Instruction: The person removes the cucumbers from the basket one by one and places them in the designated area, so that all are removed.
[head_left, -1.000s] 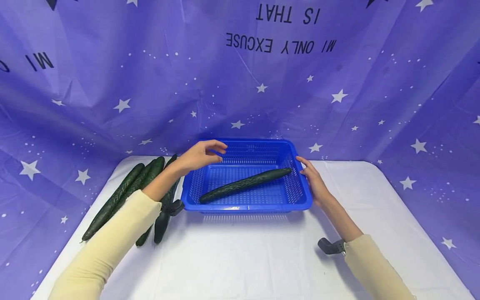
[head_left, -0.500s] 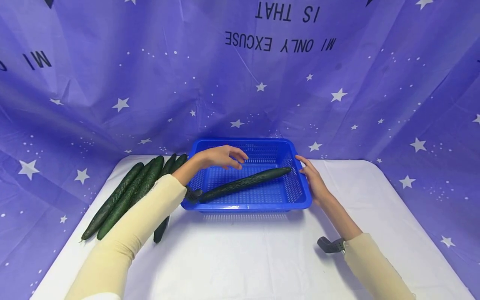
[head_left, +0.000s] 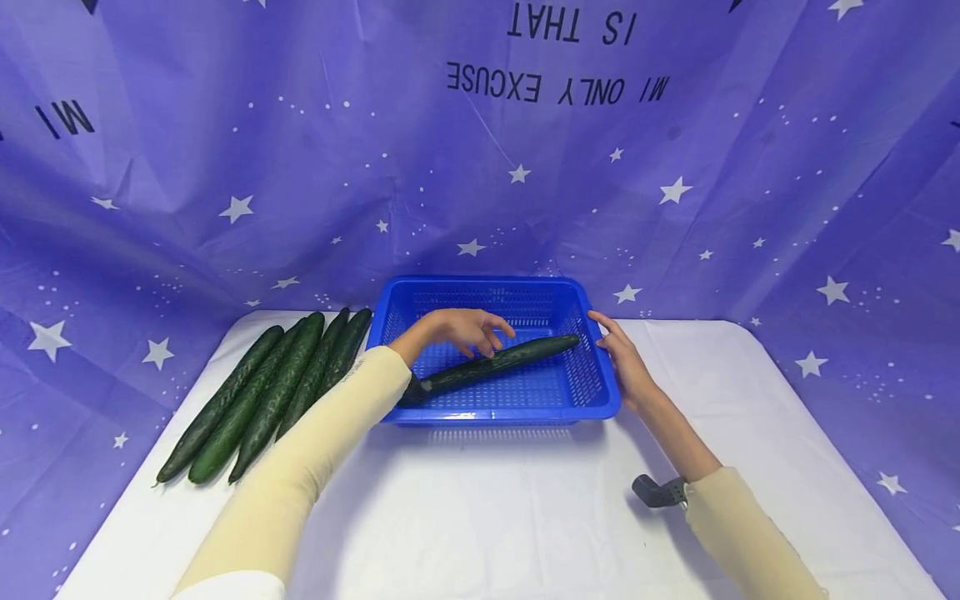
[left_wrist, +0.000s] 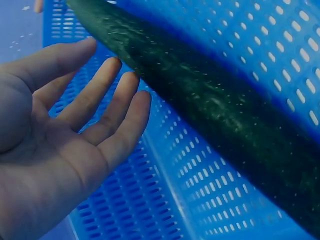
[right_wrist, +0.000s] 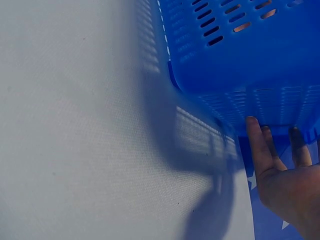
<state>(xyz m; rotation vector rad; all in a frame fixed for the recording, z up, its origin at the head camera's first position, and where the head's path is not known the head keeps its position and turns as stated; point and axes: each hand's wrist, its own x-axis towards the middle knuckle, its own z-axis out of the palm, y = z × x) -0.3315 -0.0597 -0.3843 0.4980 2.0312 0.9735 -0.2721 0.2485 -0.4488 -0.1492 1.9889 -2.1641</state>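
A long dark green cucumber (head_left: 517,357) lies diagonally in the blue plastic basket (head_left: 495,413). My left hand (head_left: 467,328) hovers over it inside the basket, with fingers loosely bent. In the left wrist view, the fingertips of that hand (left_wrist: 75,115) come close to the side of the cucumber (left_wrist: 210,105), and nothing is gripped. On the basket's right side, my right hand (head_left: 628,367) rests against the rim. The right wrist view shows the extended fingers of this hand (right_wrist: 290,190) touching the outer wall of the basket (right_wrist: 235,65).
Several more cucumbers (head_left: 281,392) lie side by side on the white tabletop (head_left: 480,517), left of the basket. A purple curtain with stars (head_left: 420,150) hangs behind and at both sides. Dark wrist mounts (head_left: 658,492) stick out from the sleeves.
My left hand has moved right and down, from above the basket's left edge to over the cucumber in it. The right hand and basket stay in place.
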